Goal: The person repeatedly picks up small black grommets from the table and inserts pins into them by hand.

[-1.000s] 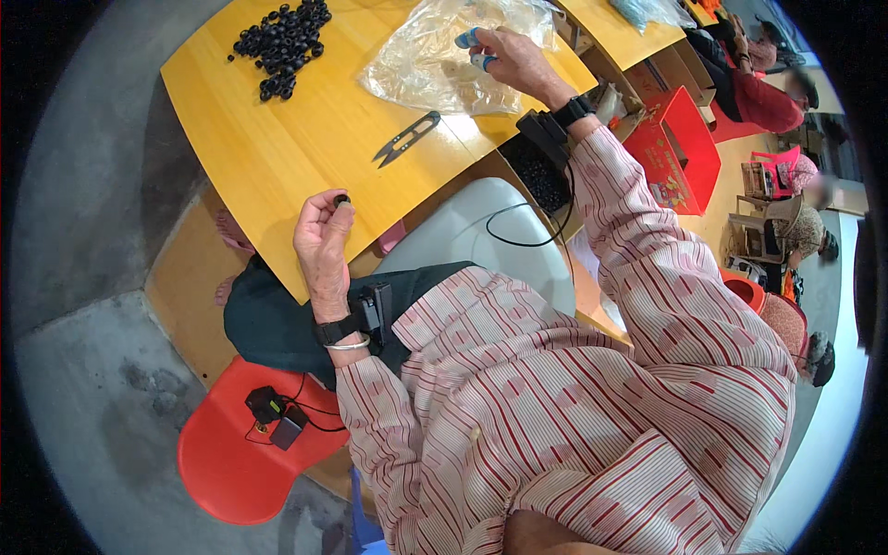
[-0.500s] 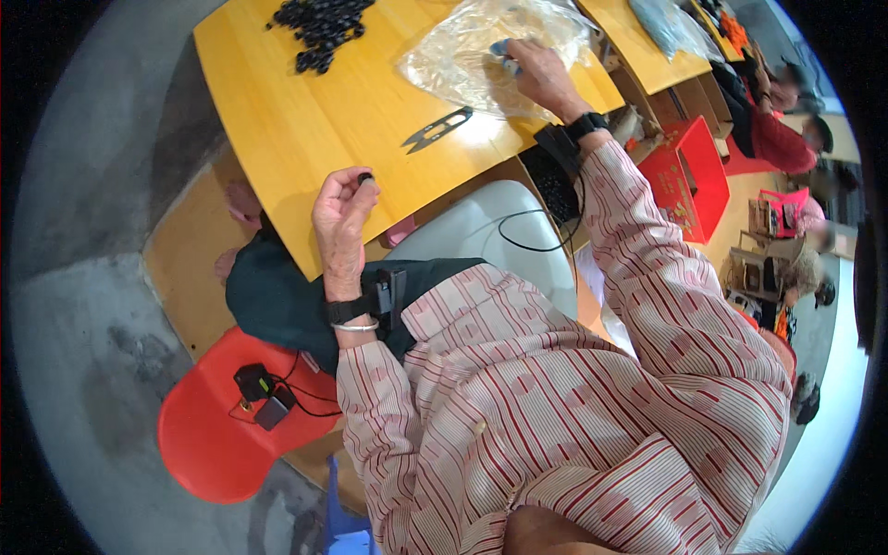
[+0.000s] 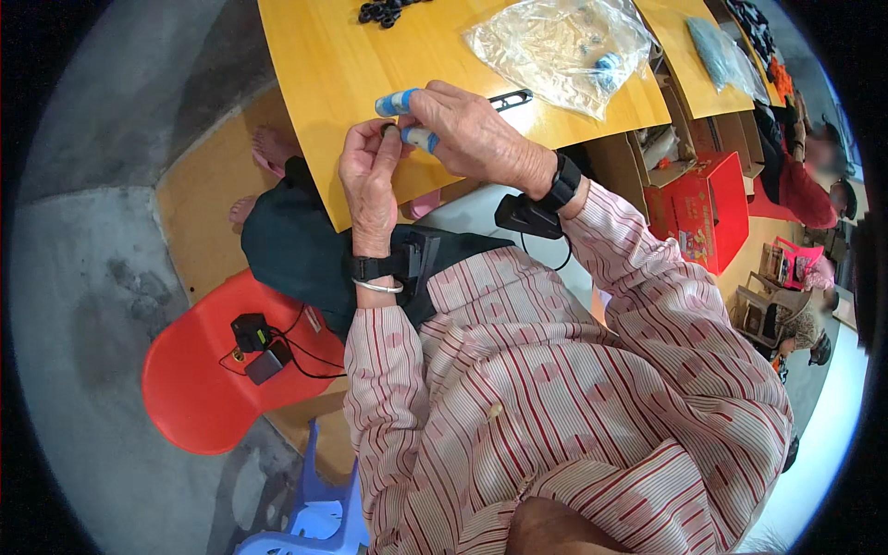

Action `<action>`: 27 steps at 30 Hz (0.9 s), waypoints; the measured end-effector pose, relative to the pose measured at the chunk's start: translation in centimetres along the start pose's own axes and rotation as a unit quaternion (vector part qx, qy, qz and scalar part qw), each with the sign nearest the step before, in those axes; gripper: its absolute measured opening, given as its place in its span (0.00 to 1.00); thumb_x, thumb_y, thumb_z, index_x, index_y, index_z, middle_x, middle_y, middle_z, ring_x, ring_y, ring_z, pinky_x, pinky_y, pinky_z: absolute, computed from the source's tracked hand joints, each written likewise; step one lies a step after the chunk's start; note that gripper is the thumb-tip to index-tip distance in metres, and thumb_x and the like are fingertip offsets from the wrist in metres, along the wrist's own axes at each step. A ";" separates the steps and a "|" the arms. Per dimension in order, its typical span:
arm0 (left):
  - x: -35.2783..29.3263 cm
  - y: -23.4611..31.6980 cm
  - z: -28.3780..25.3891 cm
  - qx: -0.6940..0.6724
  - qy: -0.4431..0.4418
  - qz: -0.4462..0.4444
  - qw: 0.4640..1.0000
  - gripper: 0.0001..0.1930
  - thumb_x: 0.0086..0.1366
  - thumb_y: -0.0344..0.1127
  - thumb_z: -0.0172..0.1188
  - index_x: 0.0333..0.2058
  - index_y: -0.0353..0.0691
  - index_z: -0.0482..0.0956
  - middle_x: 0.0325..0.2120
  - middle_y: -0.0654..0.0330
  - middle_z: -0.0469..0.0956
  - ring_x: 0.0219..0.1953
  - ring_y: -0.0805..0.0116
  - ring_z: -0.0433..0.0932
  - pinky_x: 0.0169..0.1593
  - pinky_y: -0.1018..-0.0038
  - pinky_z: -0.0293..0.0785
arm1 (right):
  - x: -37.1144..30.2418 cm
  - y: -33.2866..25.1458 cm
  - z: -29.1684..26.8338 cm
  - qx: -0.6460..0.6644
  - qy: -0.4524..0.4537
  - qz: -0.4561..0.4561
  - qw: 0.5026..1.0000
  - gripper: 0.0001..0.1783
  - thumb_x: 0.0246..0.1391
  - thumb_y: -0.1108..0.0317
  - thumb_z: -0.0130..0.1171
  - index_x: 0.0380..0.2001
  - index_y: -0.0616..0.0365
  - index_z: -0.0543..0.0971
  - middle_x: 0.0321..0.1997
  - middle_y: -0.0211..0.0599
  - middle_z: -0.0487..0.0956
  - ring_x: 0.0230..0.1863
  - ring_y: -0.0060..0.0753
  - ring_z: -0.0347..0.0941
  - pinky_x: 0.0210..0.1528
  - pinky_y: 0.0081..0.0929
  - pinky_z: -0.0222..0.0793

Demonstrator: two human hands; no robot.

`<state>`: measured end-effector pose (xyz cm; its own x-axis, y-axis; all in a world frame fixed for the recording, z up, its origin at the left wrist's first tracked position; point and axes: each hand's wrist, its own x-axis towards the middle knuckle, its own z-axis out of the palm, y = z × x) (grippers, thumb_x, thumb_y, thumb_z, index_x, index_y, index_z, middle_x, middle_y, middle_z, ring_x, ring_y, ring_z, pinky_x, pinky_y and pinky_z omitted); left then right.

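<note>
Over the bench (image 3: 305,83), the right hand (image 3: 467,139) grasps blue-white tubes (image 3: 400,102) while the left hand (image 3: 370,171) pinches a black ring (image 3: 389,131) just below those fingers.

The worktop (image 3: 314,83) looks like smooth wood or laminate in warm yellow, faintly glossy. On it at 1 o'clock lies a bag (image 3: 555,46) of clear, crinkled plastic film that catches the light. The right hand (image 3: 472,139) holds a tube (image 3: 398,102), smooth pale plastic with blue bands. The left hand (image 3: 370,171) pinches a small black ring (image 3: 390,132), matt, maybe rubber. More black pieces (image 3: 384,9) at 12 o'clock look alike. The chair (image 3: 194,379) at 8 o'clock is glossy red plastic. The shirt (image 3: 555,398) is soft striped cloth. The floor (image 3: 83,277) is rough, mottled concrete.
</note>
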<state>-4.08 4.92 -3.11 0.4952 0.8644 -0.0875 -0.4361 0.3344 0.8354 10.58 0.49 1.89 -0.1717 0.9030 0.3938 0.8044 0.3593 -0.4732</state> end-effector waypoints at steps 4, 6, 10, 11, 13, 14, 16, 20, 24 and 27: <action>0.1 -0.2 -0.7 0.003 0.002 0.011 1.000 0.09 0.63 0.29 0.54 0.40 0.35 0.69 0.34 0.61 0.73 0.34 0.76 0.72 0.41 0.80 0.70 | 0.3 -0.7 0.2 -0.021 -0.009 -0.028 0.999 0.24 0.34 0.82 0.55 0.39 0.62 0.64 0.31 0.42 0.71 0.36 0.47 0.68 0.38 0.36 0.68; 0.1 -0.3 -0.7 -0.002 0.012 0.019 1.000 0.10 0.62 0.28 0.55 0.41 0.35 0.68 0.34 0.62 0.73 0.34 0.76 0.72 0.40 0.81 0.70 | 0.2 -1.0 0.5 -0.031 -0.019 -0.029 0.999 0.24 0.33 0.83 0.55 0.39 0.62 0.64 0.31 0.42 0.71 0.36 0.47 0.68 0.38 0.36 0.68; 0.1 -0.5 -0.6 0.038 0.027 0.033 0.998 0.10 0.61 0.27 0.55 0.40 0.34 0.68 0.33 0.62 0.72 0.34 0.77 0.71 0.39 0.82 0.69 | 0.0 -1.4 1.1 -0.037 -0.018 -0.016 0.999 0.23 0.33 0.83 0.55 0.38 0.61 0.64 0.32 0.42 0.70 0.36 0.47 0.67 0.38 0.35 0.68; 0.1 -0.5 -0.6 0.043 0.030 0.037 0.998 0.10 0.61 0.26 0.55 0.40 0.34 0.68 0.33 0.62 0.71 0.33 0.77 0.71 0.39 0.82 0.69 | 0.1 -1.5 1.1 -0.035 -0.020 -0.019 0.999 0.23 0.33 0.83 0.55 0.38 0.61 0.64 0.32 0.42 0.70 0.36 0.47 0.67 0.38 0.35 0.68; 0.2 -0.6 -0.6 0.049 0.037 0.041 0.997 0.09 0.61 0.26 0.55 0.40 0.33 0.68 0.33 0.62 0.71 0.33 0.77 0.70 0.39 0.82 0.69 | 0.2 -1.8 0.9 -0.022 -0.013 -0.009 1.000 0.22 0.33 0.83 0.54 0.37 0.61 0.65 0.31 0.41 0.70 0.36 0.46 0.68 0.37 0.35 0.68; 0.2 -0.6 -0.5 0.055 0.036 0.049 0.997 0.10 0.61 0.26 0.55 0.40 0.33 0.67 0.32 0.61 0.72 0.33 0.77 0.71 0.38 0.82 0.69 | 0.2 -1.8 0.8 -0.020 -0.014 -0.010 1.000 0.22 0.33 0.83 0.54 0.37 0.61 0.65 0.31 0.41 0.70 0.36 0.46 0.68 0.37 0.35 0.68; 0.2 -0.5 -0.5 0.060 0.034 0.056 0.996 0.10 0.61 0.26 0.55 0.39 0.33 0.66 0.32 0.60 0.72 0.33 0.77 0.72 0.37 0.82 0.69 | 0.1 -1.8 0.5 -0.024 -0.033 0.021 0.999 0.21 0.34 0.83 0.54 0.37 0.61 0.65 0.32 0.41 0.70 0.37 0.46 0.68 0.37 0.35 0.69; 0.2 -0.3 -0.8 0.086 0.017 0.035 0.996 0.11 0.61 0.28 0.55 0.40 0.32 0.66 0.31 0.59 0.73 0.32 0.77 0.72 0.36 0.82 0.69 | -0.2 -0.6 0.9 -0.033 -0.016 -0.004 0.999 0.21 0.35 0.82 0.54 0.38 0.60 0.65 0.32 0.40 0.71 0.37 0.45 0.69 0.36 0.35 0.70; 0.3 -0.5 -1.0 0.082 0.048 0.023 0.995 0.12 0.62 0.31 0.56 0.39 0.31 0.67 0.30 0.58 0.74 0.30 0.75 0.74 0.36 0.81 0.70 | 0.2 -0.7 0.7 -0.047 -0.011 -0.036 0.998 0.21 0.37 0.80 0.55 0.39 0.58 0.65 0.31 0.40 0.72 0.37 0.45 0.70 0.36 0.35 0.70; 0.3 -0.2 -0.6 0.064 0.058 0.010 0.996 0.12 0.62 0.31 0.54 0.40 0.31 0.66 0.29 0.57 0.75 0.29 0.73 0.75 0.35 0.81 0.70 | 0.5 0.2 1.1 -0.036 -0.008 -0.008 0.999 0.20 0.40 0.78 0.57 0.40 0.58 0.66 0.32 0.39 0.74 0.36 0.44 0.72 0.36 0.34 0.71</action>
<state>-4.36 5.35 -3.62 0.3947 0.9101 -0.1265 -0.3409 0.2729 0.8996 10.04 1.26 1.09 -0.1936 0.9011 0.3879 0.8404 0.3563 -0.4083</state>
